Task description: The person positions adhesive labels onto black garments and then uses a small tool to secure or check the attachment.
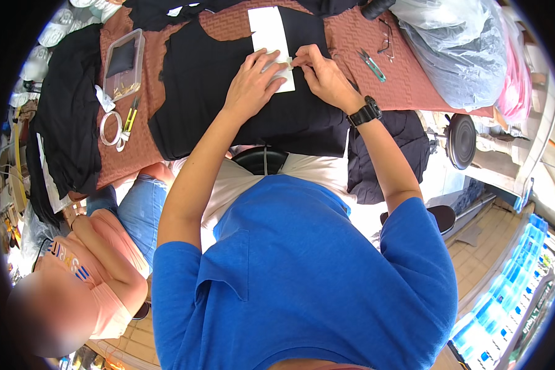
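A long white paper strip (268,26) lies across black fabric (213,83) on the table in front of me. My left hand (253,85) rests on the lower part of the strip, its fingers spread and pressing it against the cloth. Beside the strip's right edge, my right hand (328,80) is closed in a pinch, with thumb and forefinger close to my left fingertips. Something small and pale shows at that pinch, too small to name. A black watch (365,111) is on my right wrist.
Right of the fabric lie thread snips (372,66) and eyeglasses (386,38). A clear plastic box (124,65), a white tape roll (110,128) and a yellow cutter (130,115) sit to the left. A plastic-wrapped bundle (453,58) stands far right. Another person (114,271) sits at my left.
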